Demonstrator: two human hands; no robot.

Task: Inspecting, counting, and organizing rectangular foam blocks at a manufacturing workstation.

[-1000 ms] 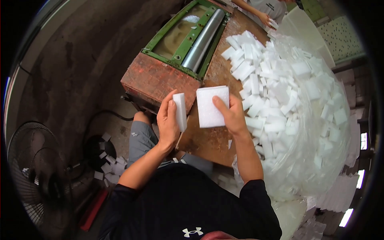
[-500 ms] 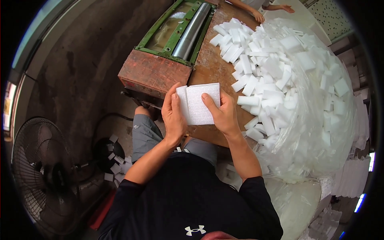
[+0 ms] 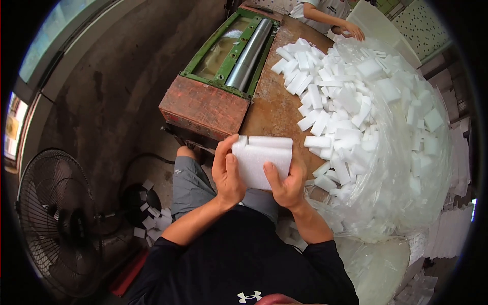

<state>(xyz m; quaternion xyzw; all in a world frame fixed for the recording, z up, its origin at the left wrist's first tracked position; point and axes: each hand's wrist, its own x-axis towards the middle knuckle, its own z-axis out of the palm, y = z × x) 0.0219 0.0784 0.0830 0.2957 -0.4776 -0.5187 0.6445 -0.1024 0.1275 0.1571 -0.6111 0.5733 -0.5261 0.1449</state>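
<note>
Between my two hands I hold a small stack of white foam pieces, just in front of my lap. My left hand wraps the left side, thumb on the near face. From the right, my right hand grips it with the thumb pressed on the broad face. A rounded upper edge shows, with a second piece lying behind. The fingers under and behind the foam are hidden. To the right, a large heap of white foam blocks lies on the brown worktable.
A green-framed machine with a steel roller sits beyond a reddish wooden block. Clear plastic sheeting covers the heap's right side. A black fan stands at left near foam scraps. A co-worker's hand is at the heap's far end.
My hands have come closer to my body with the foam, which has tipped to show its upper edge. The co-worker's nearer hand has moved right, over the plastic.
</note>
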